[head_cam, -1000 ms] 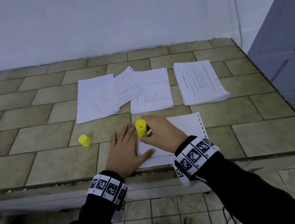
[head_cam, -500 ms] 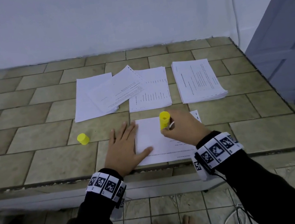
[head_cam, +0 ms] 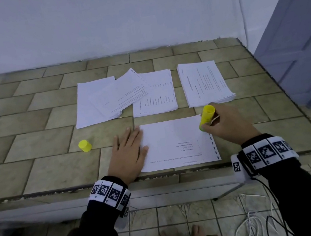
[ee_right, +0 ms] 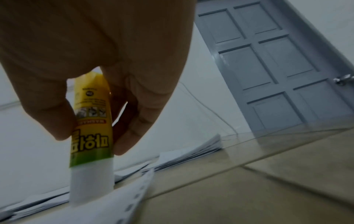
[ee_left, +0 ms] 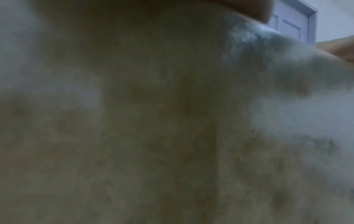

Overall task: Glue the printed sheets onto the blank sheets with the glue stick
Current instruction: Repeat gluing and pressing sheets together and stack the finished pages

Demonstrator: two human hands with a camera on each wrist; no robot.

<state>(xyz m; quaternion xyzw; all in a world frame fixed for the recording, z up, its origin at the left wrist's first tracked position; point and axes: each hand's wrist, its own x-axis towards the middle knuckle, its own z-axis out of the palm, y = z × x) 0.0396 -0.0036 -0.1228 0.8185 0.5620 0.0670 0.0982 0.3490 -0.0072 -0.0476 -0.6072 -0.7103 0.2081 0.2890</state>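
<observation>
Glue stick (head_cam: 206,118) in yellow stood nearly upright in the right hand (head_cam: 229,125), fingers and thumb curled round its barrel, its white tip down on the far right corner of the printed sheet (head_cam: 174,143). In the right wrist view the fingers (ee_right: 134,133) and thumb pinched the labelled tube (ee_right: 91,121) just above the white end, which touched the paper beside a row of punched holes along the sheet's edge. That sheet lay flat between the two hands, its few lines of print near the edge closest to the person. The left hand (head_cam: 128,154) lay palm down with fingers spread and straight, pressing the sheet's left edge against the tiled counter (head_cam: 40,146). Left of that hand, apart from it, the yellow cap (head_cam: 84,145) stood on the tiles. Beyond both hands lay three stacks of paper: a blank stack (head_cam: 90,103) with one printed page skewed across it, a printed stack (head_cam: 155,95) in the middle, and another printed stack (head_cam: 205,82) just beyond the right hand. The left wrist view was dark and blurred, showing nothing clear. A grey panelled door (ee_right: 268,68) stood to the right of the right hand.
</observation>
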